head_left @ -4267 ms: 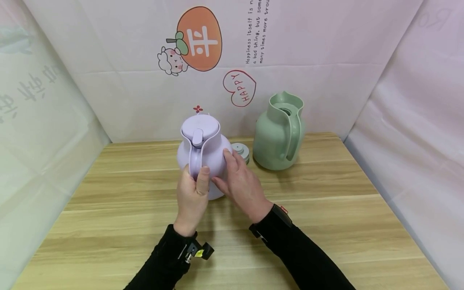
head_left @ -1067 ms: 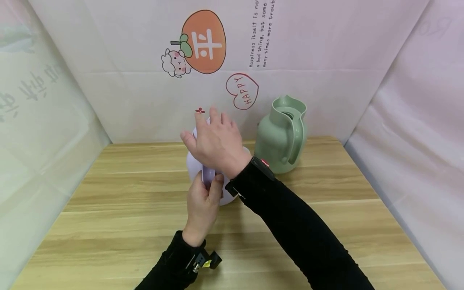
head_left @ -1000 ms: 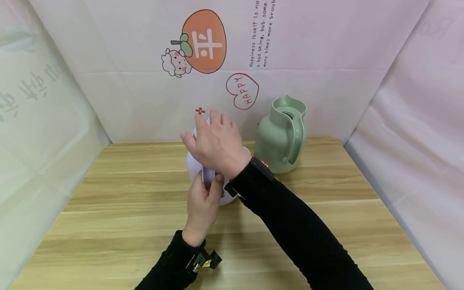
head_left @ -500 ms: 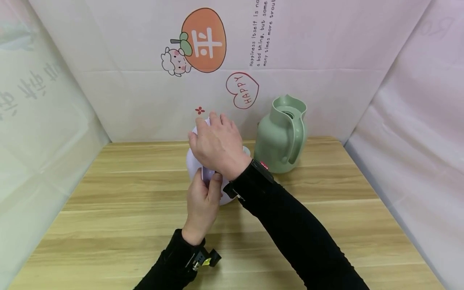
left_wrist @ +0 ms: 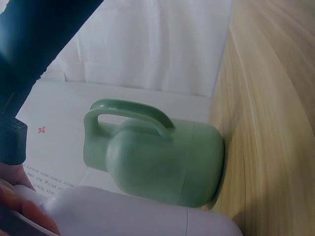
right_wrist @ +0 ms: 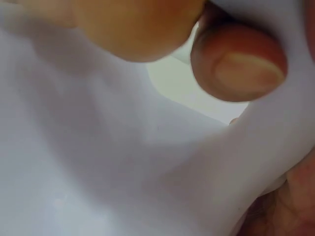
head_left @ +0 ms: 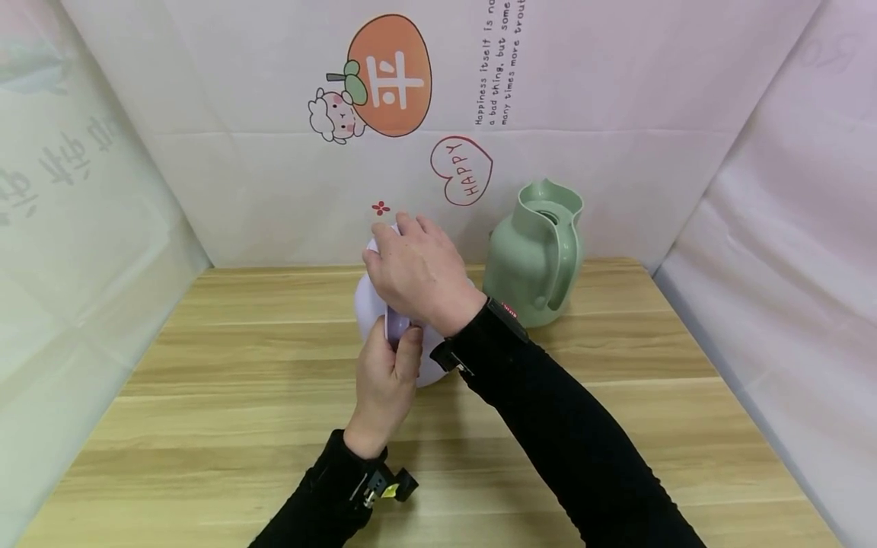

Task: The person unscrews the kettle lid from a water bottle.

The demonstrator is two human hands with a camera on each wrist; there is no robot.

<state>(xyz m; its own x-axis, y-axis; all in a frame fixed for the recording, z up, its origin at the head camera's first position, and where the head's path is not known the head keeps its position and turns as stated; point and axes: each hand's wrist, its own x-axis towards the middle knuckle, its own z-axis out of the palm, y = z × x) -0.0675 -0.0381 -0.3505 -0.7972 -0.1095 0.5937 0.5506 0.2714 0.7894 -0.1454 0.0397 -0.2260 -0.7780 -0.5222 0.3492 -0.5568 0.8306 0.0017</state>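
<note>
A lavender thermos jug stands on the table, its upper part mostly covered by the hands. My left hand grips its handle, thumb along the near side. Over the jug's top lies my right hand, fingers and thumb bent down around the lid, which is hidden beneath the palm. In the left wrist view the smooth jug body runs along the bottom edge. The right wrist view is filled by lavender surface, with a fingertip in the gap beside the handle.
A green thermos jug with an uncovered mouth stands to the right, handle toward the near right. The wood-grain table ends against a printed white cloth backdrop, with cloth walls on both sides.
My right hand has gone from the jug's side to its top; its thumb and fingers have since drawn in. My left hand keeps its hold on the handle. The small grey stopper has become hidden.
</note>
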